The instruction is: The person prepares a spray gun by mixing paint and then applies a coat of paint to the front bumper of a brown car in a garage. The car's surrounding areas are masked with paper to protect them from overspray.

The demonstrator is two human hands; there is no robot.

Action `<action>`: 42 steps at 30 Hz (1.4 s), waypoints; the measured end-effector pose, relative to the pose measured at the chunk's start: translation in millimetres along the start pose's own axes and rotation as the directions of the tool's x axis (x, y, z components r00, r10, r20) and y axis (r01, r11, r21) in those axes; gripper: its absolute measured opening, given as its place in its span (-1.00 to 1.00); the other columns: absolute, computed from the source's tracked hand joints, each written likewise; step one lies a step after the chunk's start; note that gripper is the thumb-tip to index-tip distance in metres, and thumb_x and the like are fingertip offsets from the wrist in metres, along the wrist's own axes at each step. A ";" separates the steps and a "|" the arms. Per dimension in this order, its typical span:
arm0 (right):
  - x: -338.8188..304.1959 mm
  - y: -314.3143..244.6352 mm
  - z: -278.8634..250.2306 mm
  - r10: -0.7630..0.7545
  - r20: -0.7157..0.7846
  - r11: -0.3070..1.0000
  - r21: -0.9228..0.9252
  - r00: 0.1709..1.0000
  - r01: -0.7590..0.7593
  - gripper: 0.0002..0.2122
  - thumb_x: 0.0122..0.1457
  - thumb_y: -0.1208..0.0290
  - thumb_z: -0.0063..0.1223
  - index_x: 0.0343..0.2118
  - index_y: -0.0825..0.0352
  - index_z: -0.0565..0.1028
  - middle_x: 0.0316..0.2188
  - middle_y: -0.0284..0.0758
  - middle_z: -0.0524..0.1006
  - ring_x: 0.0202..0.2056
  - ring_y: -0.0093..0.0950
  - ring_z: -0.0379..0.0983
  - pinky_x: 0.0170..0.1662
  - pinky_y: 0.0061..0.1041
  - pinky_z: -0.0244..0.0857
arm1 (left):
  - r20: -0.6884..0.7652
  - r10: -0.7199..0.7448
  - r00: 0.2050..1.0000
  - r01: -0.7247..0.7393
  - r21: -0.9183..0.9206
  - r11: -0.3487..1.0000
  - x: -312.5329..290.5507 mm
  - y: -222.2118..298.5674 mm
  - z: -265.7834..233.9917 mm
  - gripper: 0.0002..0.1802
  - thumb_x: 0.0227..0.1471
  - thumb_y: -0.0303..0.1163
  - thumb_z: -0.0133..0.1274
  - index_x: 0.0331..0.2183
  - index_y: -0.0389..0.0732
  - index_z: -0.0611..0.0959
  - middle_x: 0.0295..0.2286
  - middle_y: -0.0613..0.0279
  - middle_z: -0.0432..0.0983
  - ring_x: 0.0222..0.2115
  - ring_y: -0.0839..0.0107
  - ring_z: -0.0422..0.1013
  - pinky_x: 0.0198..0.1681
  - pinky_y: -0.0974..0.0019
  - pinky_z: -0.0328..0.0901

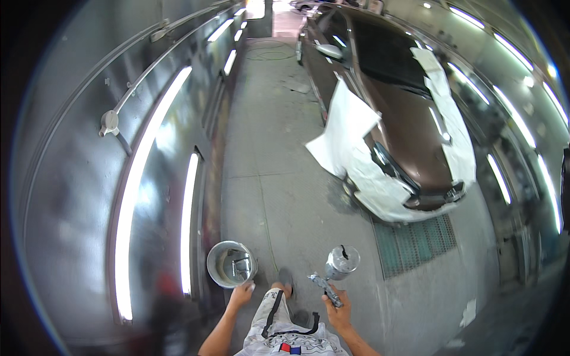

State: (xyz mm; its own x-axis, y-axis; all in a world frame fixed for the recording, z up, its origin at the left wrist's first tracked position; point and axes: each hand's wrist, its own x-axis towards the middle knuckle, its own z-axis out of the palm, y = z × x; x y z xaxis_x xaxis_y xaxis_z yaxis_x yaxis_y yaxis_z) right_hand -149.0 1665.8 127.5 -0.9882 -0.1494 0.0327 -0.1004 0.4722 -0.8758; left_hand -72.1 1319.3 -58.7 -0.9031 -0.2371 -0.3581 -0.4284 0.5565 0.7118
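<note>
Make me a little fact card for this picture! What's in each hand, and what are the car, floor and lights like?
Left hand: holds a gray bucket
Right hand: holds what looks like a spray gun with a round cup
Car: brown, partly covered with white sheeting
Floor: gray, with a greenish grate by the car's front
Lights: long, bright tubes along both sides

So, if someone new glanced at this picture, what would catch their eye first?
Probably the brown car at upper right, with white sheeting draped along its front and sides of the hood. Next, the long glowing light tube on the left wall. Then, low in the middle, the left hand at a grey bucket and the right hand gripping what looks like a spray gun.
</note>
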 end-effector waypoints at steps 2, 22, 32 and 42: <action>71.2 12.0 12.5 -0.076 -0.010 0.997 -0.017 0.997 0.076 -0.61 0.17 0.36 0.22 0.02 0.43 0.49 -0.23 -0.16 0.60 -0.17 -0.44 0.51 -0.06 -0.46 0.34 | -0.043 -0.140 0.989 0.137 -0.066 0.988 0.7 -64.1 27.9 -0.60 0.13 -0.20 -0.01 -0.11 -0.24 0.66 -0.22 -0.13 0.59 -0.16 -0.05 0.52 -0.05 0.09 0.38; 795.1 -80.6 167.9 -0.116 0.266 0.989 0.119 0.957 0.087 -0.61 0.16 0.38 0.20 0.02 0.46 0.48 -0.14 -0.01 0.58 -0.16 -0.24 0.59 -0.08 -0.43 0.40 | -0.260 0.838 0.480 -0.784 0.301 0.542 710.4 557.2 -422.1 -0.37 0.26 -0.13 -0.17 0.27 -0.18 0.25 0.29 0.04 0.07 0.33 0.05 -0.09 0.36 -0.04 -0.17; 1147.1 -128.3 290.1 -0.054 0.394 0.979 0.200 0.918 -0.028 -0.62 0.16 0.43 0.19 0.04 0.42 0.49 -0.14 -0.12 0.61 -0.17 -0.51 0.55 -0.10 -0.53 0.37 | -0.257 0.434 0.863 -0.492 -0.235 0.839 1019.5 520.9 -555.0 -0.32 0.23 -0.05 -0.11 0.26 -0.20 0.26 0.27 -0.01 0.11 0.32 0.10 -0.04 0.36 0.05 -0.20; 1542.7 -151.0 380.5 -0.044 0.260 0.999 0.042 0.965 0.034 -0.75 0.20 0.48 0.15 -0.10 0.46 0.53 -0.30 -0.34 0.60 -0.32 -0.59 0.47 -0.28 -0.51 0.39 | -0.435 0.851 0.295 -0.953 -0.071 0.294 1212.9 610.3 -803.5 -0.27 -0.01 0.04 0.15 0.10 -0.17 0.40 0.15 0.01 0.28 0.19 0.10 0.20 0.28 -0.07 0.02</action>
State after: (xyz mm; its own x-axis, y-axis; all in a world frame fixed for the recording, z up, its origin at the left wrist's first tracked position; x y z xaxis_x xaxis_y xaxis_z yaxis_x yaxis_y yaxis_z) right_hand -1614.5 1033.5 127.0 -0.9188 -0.3909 -0.0551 -0.1291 0.4295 -0.8938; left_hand -1453.4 731.6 426.9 -0.6438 0.0571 0.7631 0.7329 0.3327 0.5935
